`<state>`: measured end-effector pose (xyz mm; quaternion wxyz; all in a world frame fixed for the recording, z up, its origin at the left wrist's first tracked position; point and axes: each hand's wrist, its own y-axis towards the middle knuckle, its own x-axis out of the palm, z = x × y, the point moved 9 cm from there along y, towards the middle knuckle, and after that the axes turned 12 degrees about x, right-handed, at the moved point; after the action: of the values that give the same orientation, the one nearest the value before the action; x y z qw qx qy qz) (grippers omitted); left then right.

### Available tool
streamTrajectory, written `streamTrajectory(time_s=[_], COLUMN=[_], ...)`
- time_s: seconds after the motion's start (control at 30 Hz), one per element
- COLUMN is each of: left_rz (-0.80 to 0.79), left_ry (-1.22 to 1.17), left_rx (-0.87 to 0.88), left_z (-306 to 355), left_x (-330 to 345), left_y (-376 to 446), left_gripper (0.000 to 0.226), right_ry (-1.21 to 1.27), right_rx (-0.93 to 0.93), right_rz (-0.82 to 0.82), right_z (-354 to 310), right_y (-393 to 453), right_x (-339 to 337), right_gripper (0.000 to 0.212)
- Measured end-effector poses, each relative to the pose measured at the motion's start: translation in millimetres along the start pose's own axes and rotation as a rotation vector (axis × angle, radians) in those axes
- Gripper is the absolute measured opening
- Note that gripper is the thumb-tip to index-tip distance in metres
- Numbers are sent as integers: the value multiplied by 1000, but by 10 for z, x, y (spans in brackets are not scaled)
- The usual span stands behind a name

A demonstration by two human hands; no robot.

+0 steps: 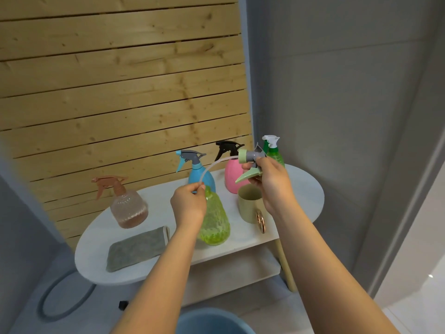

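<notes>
standing nearest to me, on the floor below the table (301,189), is a blue bucket (212,321), placed there, i judge, to catch spills. a grey cloth (137,249) lies flat at the table's front left, within reach for wiping.

next comes the green bottle (215,222), upright near the front edge with its neck uncapped. it rests on the table so both hands are free for the pump assembly. my left hand (189,204) pinches the lower end of the dip tube (209,170) between thumb and fingertips, just beside the bottle mouth. the grip sits low on the tube so the tip can be steered, since the tube is thin and curved.

the tube arcs up and right to the spray head (252,156). my right hand (272,186) grasps the head by its body, trigger lever pointing down and left. it is raised above the beige mug (249,206) to give the tube room. as far as i can tell, the tip is not yet in the neck.

further back stand a peach bottle (128,208), a blue bottle (201,177), a pink bottle (232,177) and a dark green bottle (274,153), all capped, in front of the slatted wooden wall (120,92).
</notes>
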<state>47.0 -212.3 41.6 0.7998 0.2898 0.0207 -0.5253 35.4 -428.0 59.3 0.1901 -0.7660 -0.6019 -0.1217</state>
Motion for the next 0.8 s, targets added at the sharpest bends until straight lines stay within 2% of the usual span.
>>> streamTrajectory(time_s=[0.1,0.2,0.33,0.47,0.6,0.8], left_rz=[-20,-53,-79,-93,-113,-107], left_ry=[5,62,118,-12,-142,-230], left_rx=[9,52,142,103,76,46], left_z=[-4,21,9,-99,-203,-276], left_x=[30,41,20,-8,-1,29], left_y=[-18,-15,-53,-70,-85,-24], left_gripper=[21,24,24,29,34,30], right_ry=[-77,-263,-443,-634,-758,-793], right_rx=[-21,-92,-195,-342,-344,-324], right_rz=[18,56,52,-16,-80,-43], right_z=[-21,-59,16,43,220,369], right_y=[25,19,-27,-93,-42,109], right_x=[-52,-43,176,473,724,777], right_gripper=[19,20,11,22,32,22])
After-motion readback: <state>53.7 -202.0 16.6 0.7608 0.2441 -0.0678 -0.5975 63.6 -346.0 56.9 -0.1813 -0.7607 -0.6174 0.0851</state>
